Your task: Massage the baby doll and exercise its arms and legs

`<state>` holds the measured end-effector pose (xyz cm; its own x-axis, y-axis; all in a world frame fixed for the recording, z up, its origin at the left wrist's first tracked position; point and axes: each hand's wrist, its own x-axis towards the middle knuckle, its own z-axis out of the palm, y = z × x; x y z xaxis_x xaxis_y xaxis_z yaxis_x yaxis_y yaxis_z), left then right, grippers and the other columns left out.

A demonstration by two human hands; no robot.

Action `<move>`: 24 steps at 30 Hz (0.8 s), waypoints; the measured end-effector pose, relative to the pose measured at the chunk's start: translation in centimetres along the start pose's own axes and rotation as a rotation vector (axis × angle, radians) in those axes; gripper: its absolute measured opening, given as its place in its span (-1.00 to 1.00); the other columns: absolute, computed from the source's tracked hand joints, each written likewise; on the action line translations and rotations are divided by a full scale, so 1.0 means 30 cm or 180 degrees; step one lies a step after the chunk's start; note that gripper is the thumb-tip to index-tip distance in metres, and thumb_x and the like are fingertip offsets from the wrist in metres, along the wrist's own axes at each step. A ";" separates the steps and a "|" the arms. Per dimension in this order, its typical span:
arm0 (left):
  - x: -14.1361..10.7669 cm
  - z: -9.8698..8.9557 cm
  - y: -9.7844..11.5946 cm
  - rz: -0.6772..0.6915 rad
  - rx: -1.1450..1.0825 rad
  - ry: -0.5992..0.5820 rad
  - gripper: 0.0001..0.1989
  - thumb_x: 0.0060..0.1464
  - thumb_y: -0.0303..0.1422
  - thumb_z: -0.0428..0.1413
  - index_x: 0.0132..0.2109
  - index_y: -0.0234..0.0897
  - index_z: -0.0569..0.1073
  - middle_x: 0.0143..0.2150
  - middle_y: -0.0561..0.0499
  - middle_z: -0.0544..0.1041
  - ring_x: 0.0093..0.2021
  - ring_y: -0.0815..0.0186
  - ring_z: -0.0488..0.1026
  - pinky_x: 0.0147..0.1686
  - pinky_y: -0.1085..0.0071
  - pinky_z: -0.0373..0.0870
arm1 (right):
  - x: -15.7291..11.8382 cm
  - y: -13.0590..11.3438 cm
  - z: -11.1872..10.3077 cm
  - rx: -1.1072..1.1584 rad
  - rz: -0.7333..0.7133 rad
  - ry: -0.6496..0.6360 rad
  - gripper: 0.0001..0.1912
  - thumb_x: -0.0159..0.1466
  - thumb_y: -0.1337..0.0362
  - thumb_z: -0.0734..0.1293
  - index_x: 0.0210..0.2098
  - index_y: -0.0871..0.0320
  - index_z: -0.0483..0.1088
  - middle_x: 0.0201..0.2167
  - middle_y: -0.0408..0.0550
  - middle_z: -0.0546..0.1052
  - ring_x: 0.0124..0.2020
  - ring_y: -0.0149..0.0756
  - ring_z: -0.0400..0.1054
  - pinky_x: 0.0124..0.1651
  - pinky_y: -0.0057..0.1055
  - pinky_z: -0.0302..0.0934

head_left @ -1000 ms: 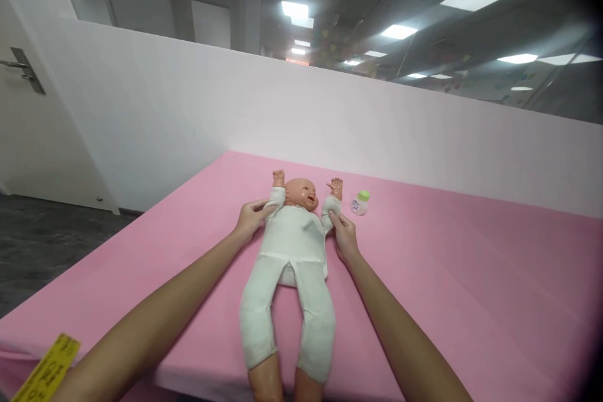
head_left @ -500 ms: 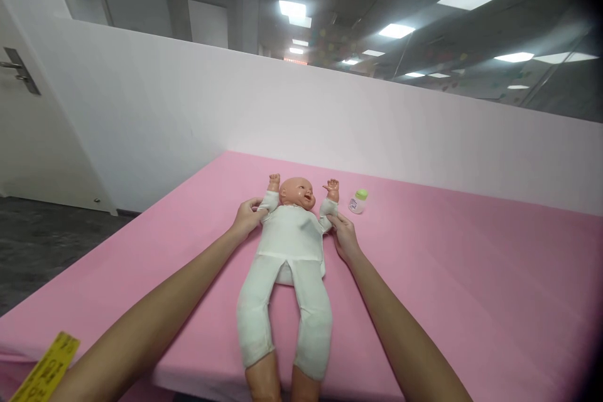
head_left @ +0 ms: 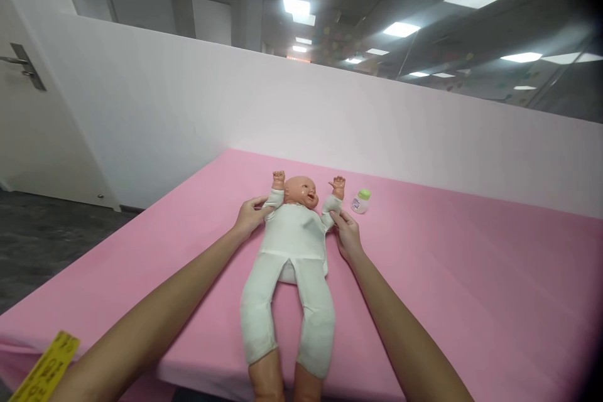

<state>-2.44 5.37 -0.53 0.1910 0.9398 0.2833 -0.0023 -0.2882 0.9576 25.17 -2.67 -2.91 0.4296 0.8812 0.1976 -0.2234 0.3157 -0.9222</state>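
1. Worktop (head_left: 438, 276): pink cover; white wall (head_left: 377, 119) at far edge; door (head_left: 47, 119) at left.
2. Doll (head_left: 294, 232) on its back; hands (head_left: 250, 216) (head_left: 347, 233) pinching both sleeves.

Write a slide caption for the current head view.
Both hands hold a doll by its sleeves on a pink table.

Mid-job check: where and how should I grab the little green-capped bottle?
I'd grip the bottle's rounded body below the green cap, coming from the right: that side looks open, while the doll's raised arm and the right hand crowd its left.
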 end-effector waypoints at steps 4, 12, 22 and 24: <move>-0.005 -0.004 -0.003 -0.0235 0.0010 0.0127 -0.60 -0.14 -0.09 0.38 -0.25 -0.32 0.63 -0.28 -0.07 0.63 -0.31 0.22 0.50 -0.33 0.39 0.34 | -0.005 0.001 0.005 -0.0095 0.0021 0.0173 -0.58 0.05 0.04 0.58 -0.57 0.12 0.34 -0.64 -0.28 0.32 -0.55 -0.41 0.18 -0.46 -0.43 0.11; -0.014 -0.007 0.016 -0.0307 0.0159 0.0135 -0.57 -0.12 -0.03 0.38 -0.29 -0.34 0.61 -0.30 -0.06 0.61 -0.32 0.25 0.46 -0.38 0.41 0.27 | -0.011 -0.007 0.008 -0.0032 0.0057 0.0066 -0.66 -0.03 0.09 0.60 -0.35 0.13 0.54 -0.45 -0.18 0.54 -0.43 -0.32 0.34 -0.36 -0.38 0.24; 0.011 -0.006 -0.030 0.0019 -0.0101 -0.0006 -0.63 -0.12 -0.17 0.37 -0.17 -0.28 0.66 -0.05 -0.13 0.65 -0.02 0.08 0.52 -0.11 0.32 0.40 | -0.012 0.000 0.008 0.0161 0.0074 -0.0179 -0.70 -0.01 0.18 0.57 -0.28 0.11 0.57 -0.36 -0.13 0.60 -0.38 -0.31 0.39 -0.34 -0.38 0.23; 0.008 -0.003 -0.026 0.0030 -0.0174 -0.0059 -0.62 -0.11 -0.17 0.38 -0.15 -0.28 0.67 -0.04 -0.14 0.65 0.00 0.06 0.52 -0.08 0.31 0.39 | -0.009 0.002 0.007 0.0137 0.0087 -0.0097 -0.70 -0.01 0.17 0.57 -0.29 0.11 0.57 -0.43 -0.18 0.55 -0.43 -0.35 0.33 -0.37 -0.41 0.19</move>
<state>-2.49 5.85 -1.18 0.2089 0.9334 0.2919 -0.0576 -0.2862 0.9564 24.86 -2.80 -2.95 0.3960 0.8998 0.1831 -0.2724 0.3056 -0.9124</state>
